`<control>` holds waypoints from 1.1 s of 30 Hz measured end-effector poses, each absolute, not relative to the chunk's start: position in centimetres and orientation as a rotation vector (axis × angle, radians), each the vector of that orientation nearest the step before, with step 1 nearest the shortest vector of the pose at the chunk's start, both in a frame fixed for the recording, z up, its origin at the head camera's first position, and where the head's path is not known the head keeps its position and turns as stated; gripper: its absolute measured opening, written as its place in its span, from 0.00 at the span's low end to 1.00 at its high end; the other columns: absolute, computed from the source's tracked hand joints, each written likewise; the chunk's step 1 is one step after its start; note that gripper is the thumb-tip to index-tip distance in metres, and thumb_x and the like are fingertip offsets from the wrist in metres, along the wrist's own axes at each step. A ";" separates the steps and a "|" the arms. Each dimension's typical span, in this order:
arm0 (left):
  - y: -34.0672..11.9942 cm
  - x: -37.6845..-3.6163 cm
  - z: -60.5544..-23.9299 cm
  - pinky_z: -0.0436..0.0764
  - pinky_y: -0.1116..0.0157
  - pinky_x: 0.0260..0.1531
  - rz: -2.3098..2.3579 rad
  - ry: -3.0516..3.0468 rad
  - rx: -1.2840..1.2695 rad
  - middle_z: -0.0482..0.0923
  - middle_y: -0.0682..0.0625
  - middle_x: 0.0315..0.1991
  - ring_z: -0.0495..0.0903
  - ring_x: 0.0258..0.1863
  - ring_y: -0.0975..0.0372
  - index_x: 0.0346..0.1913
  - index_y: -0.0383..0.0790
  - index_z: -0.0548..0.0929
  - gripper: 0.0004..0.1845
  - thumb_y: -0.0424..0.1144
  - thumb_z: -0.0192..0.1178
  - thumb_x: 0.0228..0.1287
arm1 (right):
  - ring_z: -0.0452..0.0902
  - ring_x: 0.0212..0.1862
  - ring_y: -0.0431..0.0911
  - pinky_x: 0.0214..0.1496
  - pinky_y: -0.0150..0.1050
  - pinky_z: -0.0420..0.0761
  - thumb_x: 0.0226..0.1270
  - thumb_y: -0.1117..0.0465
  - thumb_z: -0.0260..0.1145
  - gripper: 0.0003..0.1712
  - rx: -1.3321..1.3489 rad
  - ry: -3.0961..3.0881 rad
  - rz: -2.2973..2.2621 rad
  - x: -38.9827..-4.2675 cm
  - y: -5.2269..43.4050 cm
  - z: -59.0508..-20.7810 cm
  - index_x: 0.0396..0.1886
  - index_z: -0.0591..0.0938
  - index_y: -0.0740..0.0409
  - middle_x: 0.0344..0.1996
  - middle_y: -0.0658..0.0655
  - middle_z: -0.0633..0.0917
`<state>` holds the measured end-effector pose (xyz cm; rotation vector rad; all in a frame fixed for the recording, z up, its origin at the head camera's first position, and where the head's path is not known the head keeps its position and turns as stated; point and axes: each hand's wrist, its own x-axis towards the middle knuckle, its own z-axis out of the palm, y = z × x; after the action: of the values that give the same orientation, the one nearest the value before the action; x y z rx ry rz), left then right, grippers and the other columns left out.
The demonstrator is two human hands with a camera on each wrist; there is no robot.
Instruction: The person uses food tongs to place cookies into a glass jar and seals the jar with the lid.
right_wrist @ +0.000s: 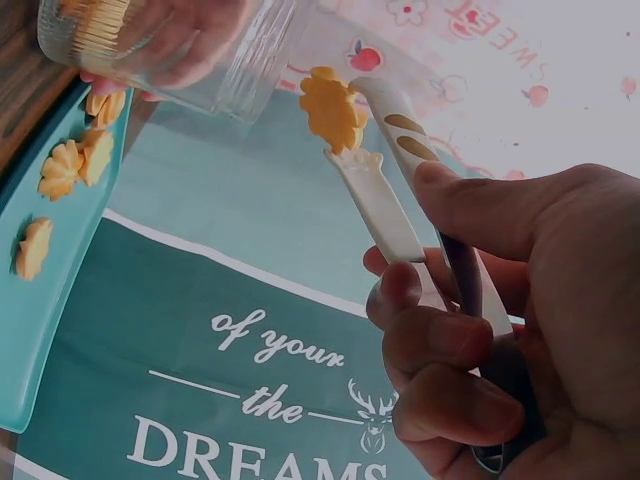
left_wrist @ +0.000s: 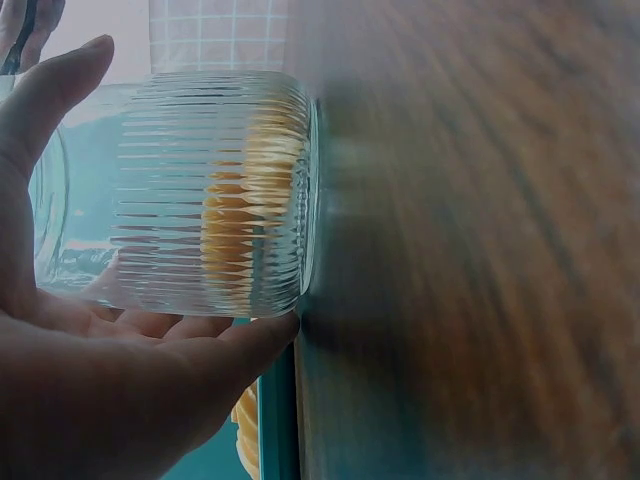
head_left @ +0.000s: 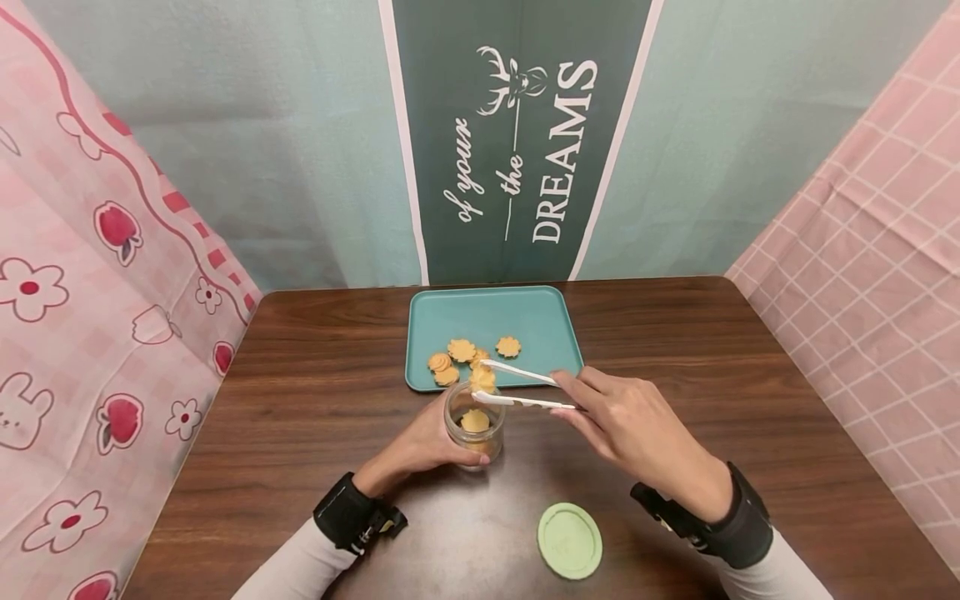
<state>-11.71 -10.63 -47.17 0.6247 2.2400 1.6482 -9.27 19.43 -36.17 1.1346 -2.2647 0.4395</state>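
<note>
My left hand (head_left: 429, 437) grips a ribbed glass jar (left_wrist: 170, 200) that stands upright on the table with a few cookies (left_wrist: 245, 210) at its bottom. White tongs (head_left: 525, 402) are held in my right hand (head_left: 637, 421). Between the tong tips is a flower-shaped cookie (right_wrist: 333, 108), just above the jar's open mouth in the head view. Behind the jar lies a teal tray (head_left: 491, 312) with several cookies (head_left: 462, 350) near its front left part.
A light green round lid (head_left: 570, 541) lies on the brown wooden table (head_left: 322, 358), nearer than the jar and to its right. Pink patterned cloth (head_left: 82, 333) hangs on the left, pink checked cloth (head_left: 877, 275) on the right, and a teal curtain (head_left: 315, 150) at the back.
</note>
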 end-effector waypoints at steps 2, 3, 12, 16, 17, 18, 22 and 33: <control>-10.6 -11.7 -47.2 0.72 0.48 0.69 1.645 2.245 0.614 0.81 0.45 0.63 0.79 0.62 0.53 0.77 0.38 0.64 0.57 0.39 0.87 0.44 | 0.67 0.22 0.34 0.21 0.31 0.70 0.87 0.42 0.49 0.30 1.144 -2.263 0.445 -9.2 19.4 -36.2 0.55 0.87 0.61 0.30 0.48 0.81; -10.6 -11.7 -47.2 0.72 0.48 0.69 1.645 2.247 0.614 0.81 0.45 0.63 0.79 0.61 0.53 0.77 0.38 0.64 0.57 0.39 0.87 0.44 | 0.66 0.22 0.34 0.21 0.31 0.70 0.87 0.42 0.49 0.30 1.148 -2.263 0.446 -9.2 19.4 -36.2 0.55 0.87 0.61 0.30 0.47 0.80; -10.5 -11.8 -47.2 0.72 0.48 0.70 1.676 2.230 0.630 0.80 0.45 0.65 0.79 0.63 0.53 0.79 0.40 0.63 0.59 0.37 0.87 0.43 | 0.65 0.22 0.34 0.22 0.30 0.69 0.87 0.42 0.48 0.30 1.168 -2.296 0.432 -8.9 19.4 -36.0 0.56 0.87 0.59 0.30 0.47 0.79; -10.5 -11.8 -47.3 0.71 0.49 0.70 1.671 2.233 0.631 0.80 0.46 0.65 0.78 0.64 0.55 0.79 0.40 0.63 0.59 0.36 0.87 0.43 | 0.65 0.22 0.33 0.22 0.29 0.68 0.87 0.42 0.48 0.30 1.174 -2.314 0.434 -8.8 19.4 -36.0 0.56 0.87 0.58 0.30 0.47 0.79; -10.5 -11.8 -47.3 0.71 0.50 0.70 1.669 2.237 0.631 0.80 0.46 0.65 0.78 0.64 0.55 0.79 0.40 0.64 0.59 0.37 0.87 0.42 | 0.65 0.22 0.33 0.22 0.29 0.68 0.87 0.42 0.48 0.30 1.173 -2.318 0.437 -8.7 19.4 -36.0 0.57 0.87 0.58 0.31 0.47 0.79; -10.5 -11.8 -47.3 0.71 0.50 0.70 1.668 2.238 0.636 0.80 0.46 0.65 0.78 0.64 0.56 0.78 0.40 0.64 0.58 0.37 0.87 0.43 | 0.65 0.23 0.33 0.22 0.30 0.69 0.87 0.41 0.48 0.30 1.170 -2.321 0.442 -8.7 19.4 -36.0 0.57 0.86 0.59 0.31 0.47 0.79; -10.5 -11.9 -47.3 0.72 0.51 0.70 1.671 2.250 0.668 0.79 0.48 0.65 0.77 0.64 0.56 0.74 0.41 0.70 0.52 0.37 0.87 0.43 | 0.67 0.23 0.34 0.24 0.31 0.71 0.87 0.41 0.49 0.31 1.155 -2.327 0.470 -8.8 19.4 -36.0 0.61 0.85 0.60 0.33 0.48 0.81; -10.4 -12.0 -47.5 0.72 0.48 0.71 1.705 2.241 0.704 0.78 0.43 0.64 0.78 0.64 0.52 0.72 0.38 0.72 0.50 0.36 0.87 0.43 | 0.72 0.26 0.35 0.25 0.32 0.71 0.86 0.40 0.49 0.34 1.050 -2.319 0.528 -9.2 19.6 -36.0 0.64 0.84 0.63 0.31 0.49 0.78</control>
<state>-12.00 -10.39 -47.48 0.7040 2.2409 1.7046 -9.23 19.57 -36.00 1.0497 -2.3187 0.5283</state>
